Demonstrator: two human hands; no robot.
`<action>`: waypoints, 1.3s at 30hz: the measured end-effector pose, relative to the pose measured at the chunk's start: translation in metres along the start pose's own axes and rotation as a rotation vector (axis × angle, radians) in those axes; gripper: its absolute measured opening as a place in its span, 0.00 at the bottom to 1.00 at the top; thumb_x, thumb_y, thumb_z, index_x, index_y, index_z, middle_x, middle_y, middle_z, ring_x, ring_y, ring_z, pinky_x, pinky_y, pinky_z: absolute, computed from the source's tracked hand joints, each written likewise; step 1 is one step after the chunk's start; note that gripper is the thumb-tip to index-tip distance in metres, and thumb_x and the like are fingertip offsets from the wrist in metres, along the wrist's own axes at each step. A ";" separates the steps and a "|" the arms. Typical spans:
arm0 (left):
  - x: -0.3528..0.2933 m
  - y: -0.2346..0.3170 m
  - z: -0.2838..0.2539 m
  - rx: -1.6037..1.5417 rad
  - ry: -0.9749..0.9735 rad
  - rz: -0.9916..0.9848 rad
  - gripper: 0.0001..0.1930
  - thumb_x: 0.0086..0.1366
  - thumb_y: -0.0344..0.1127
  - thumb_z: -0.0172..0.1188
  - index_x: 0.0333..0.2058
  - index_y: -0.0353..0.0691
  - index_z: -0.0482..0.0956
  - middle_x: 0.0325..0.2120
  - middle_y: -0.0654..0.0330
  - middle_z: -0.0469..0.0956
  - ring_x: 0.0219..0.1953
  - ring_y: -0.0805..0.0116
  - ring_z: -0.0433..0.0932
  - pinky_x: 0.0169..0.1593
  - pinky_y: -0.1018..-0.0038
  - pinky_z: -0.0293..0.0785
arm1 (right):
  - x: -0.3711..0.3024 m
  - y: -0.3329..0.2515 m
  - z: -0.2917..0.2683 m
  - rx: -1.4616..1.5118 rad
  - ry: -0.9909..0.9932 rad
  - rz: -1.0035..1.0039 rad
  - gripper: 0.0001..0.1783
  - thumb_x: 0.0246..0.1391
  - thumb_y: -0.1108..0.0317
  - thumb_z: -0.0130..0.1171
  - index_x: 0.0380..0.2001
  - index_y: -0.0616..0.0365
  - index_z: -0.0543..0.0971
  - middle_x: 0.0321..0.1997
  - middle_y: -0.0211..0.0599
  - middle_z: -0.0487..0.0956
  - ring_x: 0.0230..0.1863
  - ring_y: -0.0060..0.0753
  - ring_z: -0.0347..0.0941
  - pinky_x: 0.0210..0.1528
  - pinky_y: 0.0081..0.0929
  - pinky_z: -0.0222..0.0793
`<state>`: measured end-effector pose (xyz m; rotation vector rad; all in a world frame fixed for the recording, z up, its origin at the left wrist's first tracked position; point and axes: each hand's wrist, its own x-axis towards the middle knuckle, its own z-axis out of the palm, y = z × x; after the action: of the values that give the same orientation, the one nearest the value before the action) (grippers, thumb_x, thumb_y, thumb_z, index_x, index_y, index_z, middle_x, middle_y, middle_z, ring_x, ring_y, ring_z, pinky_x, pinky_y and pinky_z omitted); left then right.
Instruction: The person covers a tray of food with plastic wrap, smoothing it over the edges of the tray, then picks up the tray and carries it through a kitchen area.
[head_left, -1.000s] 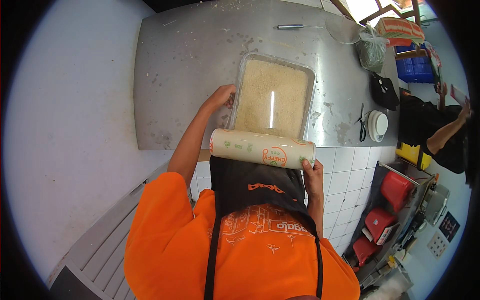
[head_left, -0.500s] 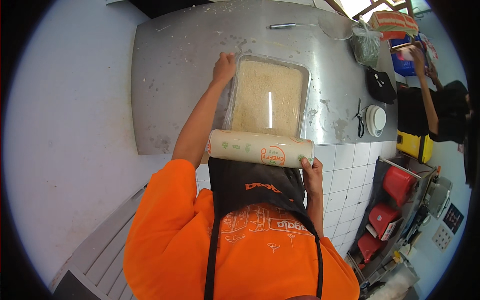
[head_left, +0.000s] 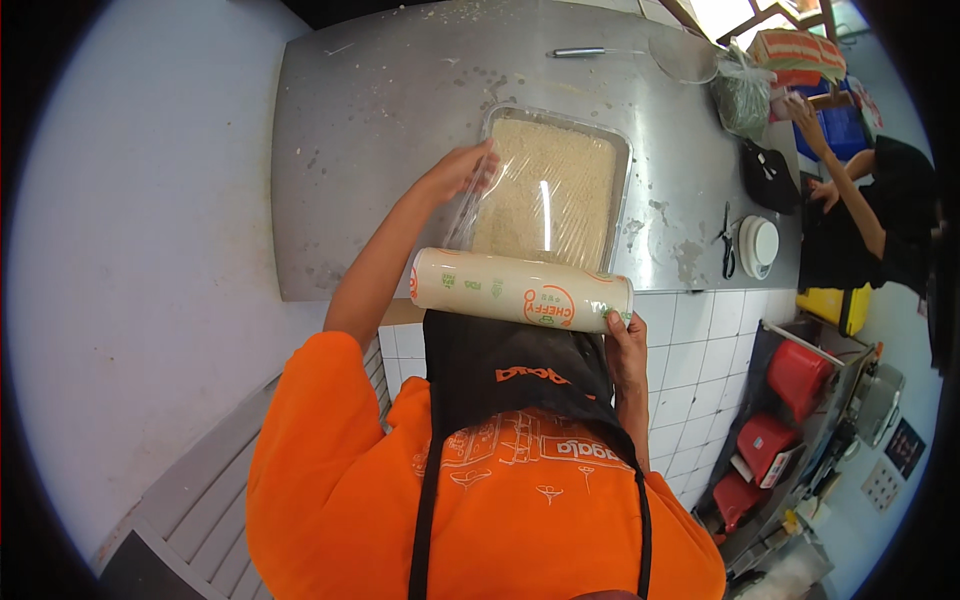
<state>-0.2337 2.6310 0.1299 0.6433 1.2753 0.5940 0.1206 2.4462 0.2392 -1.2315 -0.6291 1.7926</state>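
A large roll of cling film point(head_left: 460, 285) lies crosswise at the table's near edge, against my apron. My right hand point(head_left: 627, 345) grips its right end, thumb on top. From the roll, a clear sheet of film point(head_left: 545, 225) runs over a rectangular metal tray point(head_left: 626, 165). Pale, crumb-like grains point(head_left: 550, 150) fill the tray and show through the sheet, which has slanting wrinkles. At the tray's left side is my left hand point(head_left: 465, 170), its fingers stretched out against the film's edge. The fingertips are partly hidden behind the film.
The steel table point(head_left: 380, 130) holds a strainer point(head_left: 683, 55), a bag of green stuff point(head_left: 742, 95), a black cap point(head_left: 768, 175), scissors point(head_left: 728, 240) and a white scale point(head_left: 758, 245). A person in black point(head_left: 870, 215) works at the right. Red bins point(head_left: 797, 380) stand below.
My left hand has come down from the tray's far left corner to its left side, and its fingers have straightened. Slanting wrinkles now show in the film. My right hand keeps its grip.
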 end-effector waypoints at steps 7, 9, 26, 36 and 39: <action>0.072 0.051 0.000 -0.147 0.158 0.008 0.14 0.68 0.44 0.55 0.34 0.38 0.79 0.23 0.65 0.73 0.22 0.76 0.69 0.24 0.78 0.67 | -0.004 -0.016 0.002 -0.042 -0.003 -0.086 0.25 0.58 0.59 0.63 0.52 0.67 0.75 0.52 0.41 0.78 0.54 0.31 0.72 0.61 0.34 0.62; 0.090 0.061 -0.007 -0.146 0.185 0.020 0.11 0.67 0.39 0.56 0.32 0.38 0.79 0.20 0.65 0.71 0.19 0.76 0.67 0.21 0.78 0.64 | -0.001 -0.020 0.002 -0.034 -0.020 -0.096 0.27 0.59 0.59 0.62 0.54 0.67 0.74 0.55 0.42 0.77 0.57 0.33 0.70 0.63 0.36 0.59; 0.105 0.012 -0.041 0.490 0.648 0.449 0.12 0.69 0.42 0.49 0.38 0.42 0.77 0.34 0.51 0.82 0.42 0.46 0.79 0.46 0.59 0.73 | 0.002 -0.016 0.008 -0.013 0.050 -0.060 0.23 0.59 0.61 0.62 0.52 0.66 0.76 0.52 0.41 0.79 0.54 0.32 0.73 0.62 0.36 0.62; 0.077 0.011 -0.042 0.636 0.433 0.453 0.09 0.69 0.34 0.49 0.47 0.46 0.70 0.30 0.44 0.80 0.36 0.41 0.80 0.40 0.54 0.72 | 0.008 -0.006 0.010 -0.094 0.009 0.026 0.26 0.58 0.60 0.63 0.54 0.67 0.74 0.54 0.39 0.77 0.55 0.31 0.72 0.63 0.34 0.60; 0.074 0.005 -0.037 0.603 0.357 0.614 0.10 0.70 0.33 0.47 0.48 0.46 0.68 0.31 0.42 0.80 0.38 0.39 0.79 0.41 0.54 0.72 | 0.008 0.008 0.009 -0.126 0.024 0.074 0.29 0.58 0.62 0.63 0.59 0.67 0.71 0.58 0.38 0.75 0.58 0.27 0.69 0.64 0.30 0.58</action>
<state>-0.2560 2.6917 0.0783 1.5144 1.6105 0.8543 0.1078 2.4493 0.2323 -1.3752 -0.6993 1.8194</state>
